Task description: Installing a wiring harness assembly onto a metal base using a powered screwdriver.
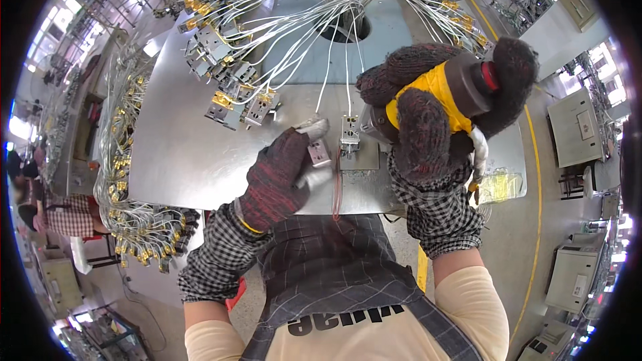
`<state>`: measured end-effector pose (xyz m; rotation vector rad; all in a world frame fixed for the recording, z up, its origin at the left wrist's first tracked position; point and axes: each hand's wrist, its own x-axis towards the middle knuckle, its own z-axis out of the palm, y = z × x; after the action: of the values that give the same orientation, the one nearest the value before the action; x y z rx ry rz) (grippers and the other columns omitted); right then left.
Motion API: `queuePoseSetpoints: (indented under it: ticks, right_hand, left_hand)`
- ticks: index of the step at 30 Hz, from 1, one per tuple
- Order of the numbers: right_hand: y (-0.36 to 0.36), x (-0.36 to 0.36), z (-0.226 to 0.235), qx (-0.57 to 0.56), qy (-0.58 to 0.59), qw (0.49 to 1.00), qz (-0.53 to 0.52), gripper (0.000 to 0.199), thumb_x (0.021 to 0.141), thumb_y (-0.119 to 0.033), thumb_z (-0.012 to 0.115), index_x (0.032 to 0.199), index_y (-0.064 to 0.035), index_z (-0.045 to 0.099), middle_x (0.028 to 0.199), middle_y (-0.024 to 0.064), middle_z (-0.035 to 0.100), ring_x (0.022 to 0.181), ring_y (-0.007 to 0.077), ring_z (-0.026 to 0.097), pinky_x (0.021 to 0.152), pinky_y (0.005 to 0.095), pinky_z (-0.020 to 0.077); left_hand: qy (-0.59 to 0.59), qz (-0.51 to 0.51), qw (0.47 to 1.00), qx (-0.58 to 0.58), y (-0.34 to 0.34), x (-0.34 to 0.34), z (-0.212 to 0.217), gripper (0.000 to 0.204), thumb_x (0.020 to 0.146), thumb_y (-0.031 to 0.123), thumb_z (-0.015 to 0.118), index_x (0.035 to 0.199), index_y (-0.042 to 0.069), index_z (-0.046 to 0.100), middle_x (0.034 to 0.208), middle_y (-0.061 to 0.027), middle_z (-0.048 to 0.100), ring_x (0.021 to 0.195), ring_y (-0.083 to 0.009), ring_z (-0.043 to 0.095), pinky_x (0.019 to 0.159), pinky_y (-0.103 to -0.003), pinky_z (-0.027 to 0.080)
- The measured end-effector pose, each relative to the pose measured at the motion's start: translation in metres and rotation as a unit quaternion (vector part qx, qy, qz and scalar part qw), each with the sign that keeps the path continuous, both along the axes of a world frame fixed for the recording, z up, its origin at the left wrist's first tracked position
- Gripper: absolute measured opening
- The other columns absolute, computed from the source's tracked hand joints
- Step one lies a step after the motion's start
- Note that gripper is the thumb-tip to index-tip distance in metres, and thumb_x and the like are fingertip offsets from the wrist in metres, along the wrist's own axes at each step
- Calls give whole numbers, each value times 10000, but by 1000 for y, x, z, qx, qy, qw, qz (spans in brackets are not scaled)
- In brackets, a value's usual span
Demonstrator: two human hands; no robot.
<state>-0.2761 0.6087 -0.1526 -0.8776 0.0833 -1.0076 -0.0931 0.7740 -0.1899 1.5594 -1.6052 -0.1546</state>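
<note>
At the near edge of the table (187, 160), a small socket (319, 152) is pinned flat under the closed left hand (277, 177), apparently to steady it, while a driver (461, 87) is gripped upright in the right hand (428, 117) just right of it.

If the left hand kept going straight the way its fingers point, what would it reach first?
The left hand points up and to the right, and its fingertips are already at a small grey part on the metal table. Just beyond stands a wired connector block; depth is hard to judge.
</note>
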Motion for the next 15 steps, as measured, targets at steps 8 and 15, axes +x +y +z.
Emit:
queuePoseSetpoints:
  ticks: [8, 15]
  right_hand:
    - [-3, 18, 14, 50, 8, 999, 13, 583, 966, -315, 547, 1448, -87, 310, 1160, 227, 596, 1001, 315, 636, 891, 485, 539]
    - [-5, 29, 59, -249, -59, 903, -346, 683, 908, -183, 612, 1442, -152, 187, 828, 204, 644, 614, 278, 667, 533, 424, 575]
  left_hand:
    - [-6, 83, 994, 74, 0, -6, 12, 639, 675, 222, 857, 1215, 25, 578, 1017, -118, 639, 965, -256, 670, 765, -380, 560]
    - [22, -27, 999, 5, -40, -23, 40, 596, 736, 244, 806, 1262, 94, 569, 1064, -129, 641, 883, -268, 675, 735, -354, 554]
